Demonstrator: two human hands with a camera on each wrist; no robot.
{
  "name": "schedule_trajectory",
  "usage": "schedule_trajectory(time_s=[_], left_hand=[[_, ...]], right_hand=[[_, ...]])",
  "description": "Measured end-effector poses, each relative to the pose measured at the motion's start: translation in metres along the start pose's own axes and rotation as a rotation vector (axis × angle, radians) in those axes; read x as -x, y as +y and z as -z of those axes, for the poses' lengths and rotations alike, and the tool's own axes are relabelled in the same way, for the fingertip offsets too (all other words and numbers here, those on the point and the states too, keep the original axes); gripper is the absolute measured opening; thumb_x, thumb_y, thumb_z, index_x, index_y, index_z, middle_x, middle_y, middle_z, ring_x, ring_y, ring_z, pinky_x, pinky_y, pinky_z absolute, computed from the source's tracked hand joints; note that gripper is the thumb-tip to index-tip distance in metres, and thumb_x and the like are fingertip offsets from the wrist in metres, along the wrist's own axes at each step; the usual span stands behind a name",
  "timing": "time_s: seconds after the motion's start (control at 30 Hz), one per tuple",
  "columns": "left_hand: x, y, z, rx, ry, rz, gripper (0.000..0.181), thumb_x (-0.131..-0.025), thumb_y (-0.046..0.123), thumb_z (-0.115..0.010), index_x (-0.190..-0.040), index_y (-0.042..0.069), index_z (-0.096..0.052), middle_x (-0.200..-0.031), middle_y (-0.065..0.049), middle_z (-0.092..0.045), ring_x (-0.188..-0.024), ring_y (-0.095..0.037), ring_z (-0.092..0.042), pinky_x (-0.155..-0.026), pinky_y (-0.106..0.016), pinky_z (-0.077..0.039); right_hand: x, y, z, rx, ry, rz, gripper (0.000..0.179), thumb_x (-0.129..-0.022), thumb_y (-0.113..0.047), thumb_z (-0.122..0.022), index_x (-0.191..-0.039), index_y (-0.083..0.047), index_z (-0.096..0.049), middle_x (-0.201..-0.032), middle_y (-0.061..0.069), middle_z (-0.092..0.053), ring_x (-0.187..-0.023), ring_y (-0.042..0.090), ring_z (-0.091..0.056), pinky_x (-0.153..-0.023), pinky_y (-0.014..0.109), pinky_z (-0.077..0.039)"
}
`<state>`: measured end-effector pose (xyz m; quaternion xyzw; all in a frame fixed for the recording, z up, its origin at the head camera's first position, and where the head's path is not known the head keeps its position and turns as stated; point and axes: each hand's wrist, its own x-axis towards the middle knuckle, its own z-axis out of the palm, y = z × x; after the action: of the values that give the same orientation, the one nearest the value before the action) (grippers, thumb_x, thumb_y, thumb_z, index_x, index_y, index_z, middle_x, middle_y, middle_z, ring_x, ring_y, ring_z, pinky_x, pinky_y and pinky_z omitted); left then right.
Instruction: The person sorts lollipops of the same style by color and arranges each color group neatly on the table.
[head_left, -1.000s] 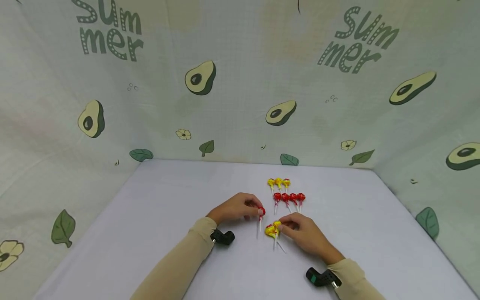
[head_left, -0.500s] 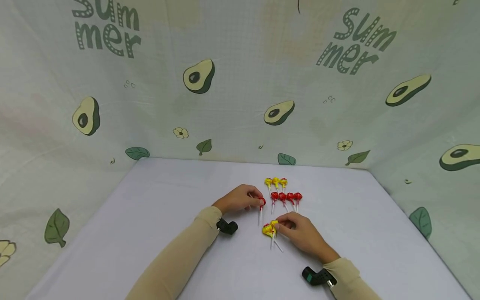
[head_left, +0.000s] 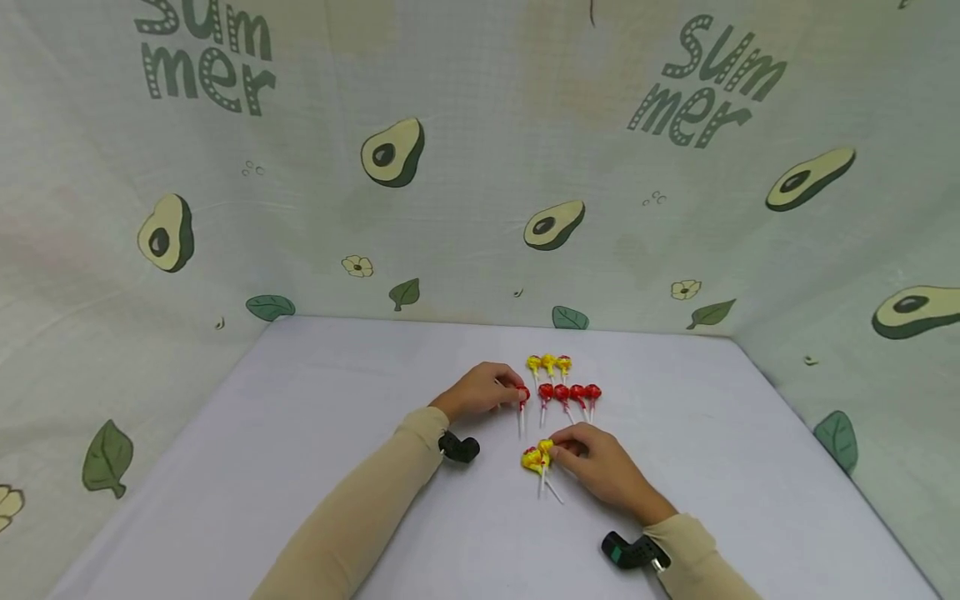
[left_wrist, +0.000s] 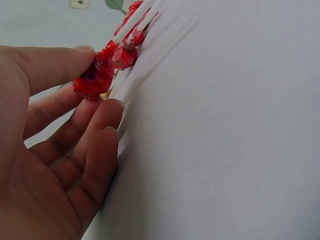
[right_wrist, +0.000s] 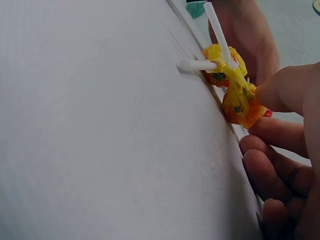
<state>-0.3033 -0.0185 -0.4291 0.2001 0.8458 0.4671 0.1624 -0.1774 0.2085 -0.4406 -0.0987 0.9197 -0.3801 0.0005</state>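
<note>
My left hand [head_left: 483,390] pinches a red-wrapped lollipop [left_wrist: 94,80] by its head between thumb and fingers, its white stick pointing toward me. It is at the left end of a row of several red lollipops [head_left: 562,392]. Nearer to me, my right hand [head_left: 600,463] pinches the head of a yellow-wrapped lollipop [right_wrist: 241,104]. Another yellow lollipop [head_left: 531,459] lies against it on the left, and their white sticks cross in the head view.
Behind the red row lie three yellow lollipops [head_left: 549,362] side by side. All rest on a white-covered table [head_left: 390,367], backed by a cloth [head_left: 465,167] printed with avocados and leaves. A black wrist camera [head_left: 459,447] sits on the left wrist.
My left hand has carried its red lollipop away from me, up alongside the red row. The right hand stays at the two yellow lollipops, and the head view has shifted slightly.
</note>
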Motion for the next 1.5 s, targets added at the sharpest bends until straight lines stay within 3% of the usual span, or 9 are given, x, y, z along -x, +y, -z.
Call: schedule_trajectory(time_s=[0.27,0.63,0.9,1.5], left_hand=[[-0.004,0.004,-0.001,-0.016,0.045,0.025,0.019,-0.092,0.029,-0.073,-0.106,0.017,-0.07,-0.092,0.003,-0.068,-0.082,-0.016,-0.061,-0.069,-0.03,-0.052],[-0.005,0.009,-0.009,-0.055,0.069,0.082,0.017,-0.091,0.027,-0.075,-0.101,0.015,-0.07,-0.088,0.002,-0.066,-0.079,-0.016,-0.059,-0.069,-0.029,-0.05],[-0.011,0.011,-0.011,-0.1,0.071,0.06,0.018,-0.09,0.029,-0.076,-0.1,0.016,-0.071,-0.088,0.004,-0.066,-0.078,-0.014,-0.059,-0.067,-0.028,-0.049],[-0.019,0.011,-0.012,-0.207,0.104,0.061,0.019,-0.09,0.036,-0.074,-0.104,0.024,-0.075,-0.099,0.009,-0.066,-0.09,-0.013,-0.057,-0.08,-0.034,-0.046]], right_hand=[[-0.001,0.0,-0.003,0.002,0.009,0.018,0.017,-0.092,-0.029,-0.075,-0.104,-0.019,-0.073,-0.09,-0.01,-0.062,-0.083,0.011,-0.056,-0.074,0.028,-0.047],[0.001,-0.004,-0.007,0.0,0.025,-0.021,0.02,-0.088,-0.032,-0.078,-0.101,-0.017,-0.073,-0.086,-0.009,-0.061,-0.08,0.011,-0.055,-0.072,0.027,-0.046],[0.001,-0.004,-0.006,0.002,0.026,-0.016,0.019,-0.088,-0.029,-0.078,-0.101,-0.017,-0.073,-0.086,-0.009,-0.061,-0.08,0.011,-0.055,-0.071,0.027,-0.046],[-0.001,-0.002,-0.002,0.005,0.016,0.02,0.016,-0.09,-0.026,-0.077,-0.103,-0.017,-0.073,-0.089,-0.01,-0.062,-0.082,0.011,-0.057,-0.074,0.027,-0.047]])
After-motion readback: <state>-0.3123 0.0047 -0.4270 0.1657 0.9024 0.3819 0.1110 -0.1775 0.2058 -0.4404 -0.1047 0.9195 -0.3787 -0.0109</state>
